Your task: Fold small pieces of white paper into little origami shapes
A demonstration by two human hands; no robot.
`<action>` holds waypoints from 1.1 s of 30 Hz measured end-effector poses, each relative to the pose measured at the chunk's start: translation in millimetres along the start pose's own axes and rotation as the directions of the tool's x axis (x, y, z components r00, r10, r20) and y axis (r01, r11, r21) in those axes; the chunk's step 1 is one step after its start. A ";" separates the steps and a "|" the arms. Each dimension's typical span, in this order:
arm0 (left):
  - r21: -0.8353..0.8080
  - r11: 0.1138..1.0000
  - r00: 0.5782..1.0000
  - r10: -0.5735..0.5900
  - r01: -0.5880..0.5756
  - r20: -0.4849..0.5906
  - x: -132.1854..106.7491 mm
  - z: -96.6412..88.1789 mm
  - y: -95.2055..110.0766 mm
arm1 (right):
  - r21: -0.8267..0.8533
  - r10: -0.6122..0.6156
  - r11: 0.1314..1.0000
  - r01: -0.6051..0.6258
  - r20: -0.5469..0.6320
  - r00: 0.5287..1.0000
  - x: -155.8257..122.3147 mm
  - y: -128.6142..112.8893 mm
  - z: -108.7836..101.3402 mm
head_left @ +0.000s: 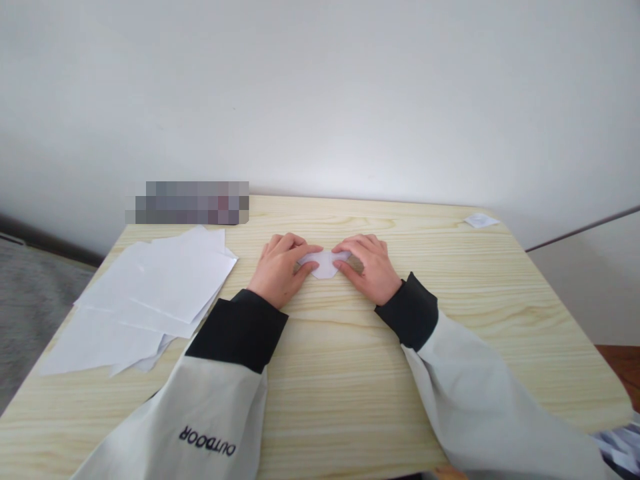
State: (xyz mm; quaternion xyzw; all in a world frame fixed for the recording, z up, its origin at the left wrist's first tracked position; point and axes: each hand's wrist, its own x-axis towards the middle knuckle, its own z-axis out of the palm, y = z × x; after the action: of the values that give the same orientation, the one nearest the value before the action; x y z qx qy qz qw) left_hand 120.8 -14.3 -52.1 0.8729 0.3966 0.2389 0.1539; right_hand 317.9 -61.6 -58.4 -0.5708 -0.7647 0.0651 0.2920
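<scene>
A small folded white paper piece (325, 265) lies flat on the light wooden table (350, 373), near its middle. My left hand (280, 270) presses on the paper's left end with curled fingers. My right hand (367, 267) presses on the right end, its fingertips pinched down on the edge. Both hands rest on the tabletop, and both arms wear pale sleeves with black cuffs.
A loose stack of white paper sheets (150, 300) lies on the table's left side. One small folded white paper (481, 220) sits at the far right corner. A blurred dark object (193, 202) rests at the back edge against the white wall.
</scene>
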 end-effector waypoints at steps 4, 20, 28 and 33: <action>-0.004 1.000 1.000 -0.006 0.006 0.000 0.0 1.7 -1.6 | 0.000 0.020 1.000 -0.020 0.020 1.000 0.0 -1.8 -0.2; 0.106 0.980 0.983 0.173 -0.167 -0.058 -1.3 -0.3 -1.5 | -0.143 -0.242 0.960 0.241 0.010 0.970 -2.9 9.3 -5.7; 0.324 0.905 0.941 0.322 -0.275 -0.102 -10.4 0.1 -4.5 | -0.234 -0.313 0.925 0.299 -0.022 0.950 -8.0 12.0 -9.4; 0.339 0.919 0.963 0.250 -0.203 -0.101 -11.4 -1.0 -4.6 | -0.252 -0.317 0.920 0.300 -0.027 0.948 -9.6 14.9 -10.3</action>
State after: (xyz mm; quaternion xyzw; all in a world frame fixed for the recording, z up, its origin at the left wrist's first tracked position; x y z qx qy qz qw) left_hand 110.9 -20.0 -56.7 0.9070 0.3368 0.2478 -0.0497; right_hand 337.4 -67.7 -59.9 -0.4766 -0.8369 -0.0955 0.2516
